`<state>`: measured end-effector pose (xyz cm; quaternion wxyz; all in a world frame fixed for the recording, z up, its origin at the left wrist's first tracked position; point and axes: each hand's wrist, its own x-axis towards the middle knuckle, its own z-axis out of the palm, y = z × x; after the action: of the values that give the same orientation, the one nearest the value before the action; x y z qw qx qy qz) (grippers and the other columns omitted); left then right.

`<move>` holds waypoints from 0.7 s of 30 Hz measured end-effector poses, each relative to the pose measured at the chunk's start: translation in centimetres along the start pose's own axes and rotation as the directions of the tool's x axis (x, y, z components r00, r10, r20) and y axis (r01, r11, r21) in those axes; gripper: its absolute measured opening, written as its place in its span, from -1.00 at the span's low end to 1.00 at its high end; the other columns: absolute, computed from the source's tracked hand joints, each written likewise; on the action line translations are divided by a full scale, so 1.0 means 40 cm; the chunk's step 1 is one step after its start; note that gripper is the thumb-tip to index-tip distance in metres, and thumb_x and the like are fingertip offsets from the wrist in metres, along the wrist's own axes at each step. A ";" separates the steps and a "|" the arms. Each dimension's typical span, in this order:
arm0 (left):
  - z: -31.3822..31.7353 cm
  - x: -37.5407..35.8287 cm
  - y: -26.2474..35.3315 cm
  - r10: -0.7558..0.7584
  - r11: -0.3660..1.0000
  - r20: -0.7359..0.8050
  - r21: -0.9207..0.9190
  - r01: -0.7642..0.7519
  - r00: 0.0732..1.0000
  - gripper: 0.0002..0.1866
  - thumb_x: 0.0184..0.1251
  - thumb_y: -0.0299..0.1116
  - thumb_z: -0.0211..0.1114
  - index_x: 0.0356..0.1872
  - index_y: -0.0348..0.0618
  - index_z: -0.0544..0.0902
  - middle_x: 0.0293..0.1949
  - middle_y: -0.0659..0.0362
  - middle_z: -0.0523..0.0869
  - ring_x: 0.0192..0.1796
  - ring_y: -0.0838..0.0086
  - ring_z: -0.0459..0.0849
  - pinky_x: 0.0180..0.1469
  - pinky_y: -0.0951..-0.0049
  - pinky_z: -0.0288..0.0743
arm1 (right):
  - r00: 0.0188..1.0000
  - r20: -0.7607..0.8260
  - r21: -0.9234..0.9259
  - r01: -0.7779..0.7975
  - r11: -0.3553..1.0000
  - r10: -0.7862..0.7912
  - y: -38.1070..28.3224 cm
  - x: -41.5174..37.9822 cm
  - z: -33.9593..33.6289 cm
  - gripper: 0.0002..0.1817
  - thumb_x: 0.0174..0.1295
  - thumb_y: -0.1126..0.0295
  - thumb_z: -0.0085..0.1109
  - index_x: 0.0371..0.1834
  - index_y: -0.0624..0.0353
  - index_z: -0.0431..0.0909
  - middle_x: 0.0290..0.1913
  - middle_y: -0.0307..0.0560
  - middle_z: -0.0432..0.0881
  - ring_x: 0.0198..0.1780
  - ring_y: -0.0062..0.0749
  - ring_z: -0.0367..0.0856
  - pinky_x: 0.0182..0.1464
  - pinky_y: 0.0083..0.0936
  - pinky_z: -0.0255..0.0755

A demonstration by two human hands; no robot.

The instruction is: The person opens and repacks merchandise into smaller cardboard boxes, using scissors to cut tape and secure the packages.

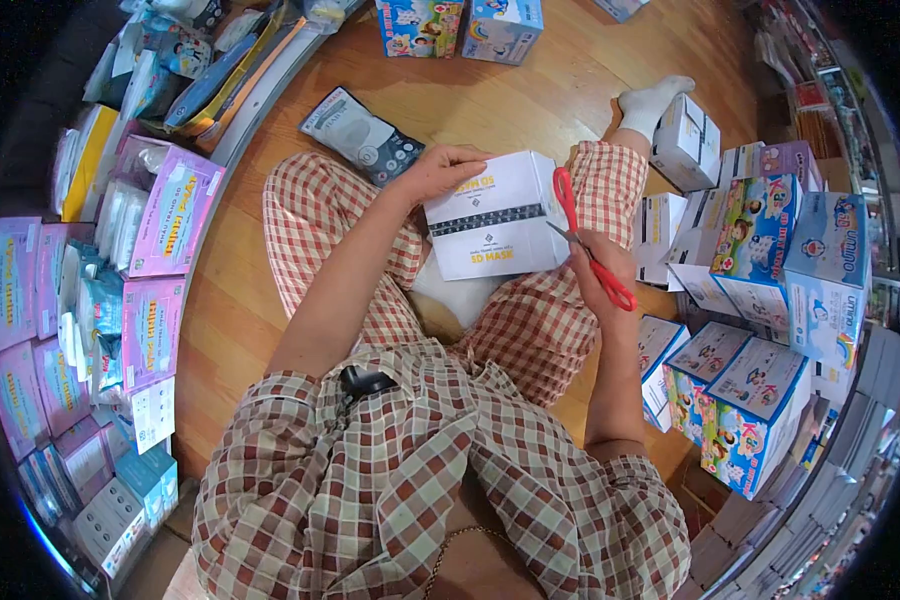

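Note:
A white mask box (488, 240) with yellow "5D MASK" print and a black patterned band across its middle is held above my lap, tilted. My left hand (438, 173) grips its upper left corner, fingers along the top edge. At the box's right edge, my right hand (602, 268) is closed around a pair of scissors (617, 288) with red handles. The handles are spread wide apart, and part of the metal blades shows beside my fingers. Below my left forearm's far side, a grey and black packet (362, 133) lies on the floor by my knee.
Pink and purple boxes (177, 215) stand in stacks on the left with plastic packs. Colourful children's mask boxes (757, 235) and a white box (685, 143) sit on the right near my foot. Two more boxes (502, 28) stand ahead on the wooden floor (580, 75).

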<state>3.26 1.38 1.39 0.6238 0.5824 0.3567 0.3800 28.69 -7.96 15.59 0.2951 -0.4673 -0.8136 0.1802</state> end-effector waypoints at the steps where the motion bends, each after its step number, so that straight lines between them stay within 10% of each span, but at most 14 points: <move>1: -0.001 -0.003 0.000 0.002 1.000 -0.006 -0.004 -0.002 1.000 -0.71 0.33 -0.34 0.18 0.03 -0.15 0.62 -0.10 0.20 0.67 -0.08 0.62 0.55 -0.01 0.59 0.41 | 0.997 0.014 -0.005 -0.075 0.997 0.075 -0.004 -0.001 -0.006 -0.87 0.09 0.51 0.18 -0.29 0.29 0.56 -0.41 0.08 0.59 -0.42 -0.11 0.60 -0.34 -0.36 0.46; 11: -0.003 -0.003 -0.010 -0.018 0.999 -0.041 0.027 0.020 0.999 -0.71 0.34 -0.35 0.16 0.03 -0.17 0.61 -0.17 0.23 0.68 -0.15 0.66 0.54 -0.08 0.62 0.43 | 0.995 -0.093 0.002 0.048 0.999 -0.048 0.051 0.009 0.037 -0.76 0.20 0.31 0.10 -0.22 0.27 0.58 -0.53 0.01 0.57 -0.48 -0.25 0.58 -0.38 -0.43 0.41; 16: -0.001 -0.006 0.002 -0.033 0.999 -0.026 0.000 0.033 0.999 -0.70 0.34 -0.35 0.16 0.05 -0.19 0.60 -0.16 0.24 0.68 -0.15 0.67 0.54 -0.08 0.61 0.43 | 0.955 -0.022 0.212 -0.285 0.935 0.296 0.047 0.004 0.038 -0.78 0.17 0.35 0.14 -0.20 0.24 0.60 -0.45 0.05 0.61 -0.42 -0.21 0.61 -0.33 -0.43 0.45; 21: -0.003 -0.007 0.013 -0.043 0.999 0.002 0.014 0.043 0.999 -0.71 0.35 -0.36 0.12 0.01 -0.27 0.60 -0.15 0.24 0.64 -0.10 0.62 0.53 -0.02 0.59 0.40 | 0.960 -0.039 0.196 -0.265 0.944 0.277 0.062 0.001 0.044 -0.79 0.18 0.36 0.13 -0.20 0.24 0.60 -0.47 0.04 0.60 -0.44 -0.24 0.61 -0.35 -0.44 0.44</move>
<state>2.99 1.19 1.89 0.6283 0.5792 0.3711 0.3633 29.16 -6.71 12.87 0.3371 -0.5504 -0.7107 0.2798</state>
